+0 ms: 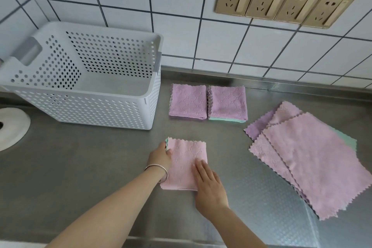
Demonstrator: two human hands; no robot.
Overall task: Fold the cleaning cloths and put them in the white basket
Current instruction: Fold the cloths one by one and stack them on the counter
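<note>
A folded pink cloth [184, 159] lies on the steel counter in front of me. My left hand [161, 154] grips its left edge, where a green layer peeks out. My right hand [209, 185] lies flat on its lower right corner, fingers together. Two folded stacks rest near the wall: a purple stack [188, 101] and a purple-and-green stack [228, 103]. A pile of unfolded pink, purple and green cloths [310, 159] is spread at the right. The white perforated basket [84, 106] stands at the left with nothing visible inside.
A white round fitting [12, 127] sits in the counter at the far left. The tiled wall behind carries a row of gold sockets [281, 0]. The counter's front edge [161, 241] runs just below my forearms.
</note>
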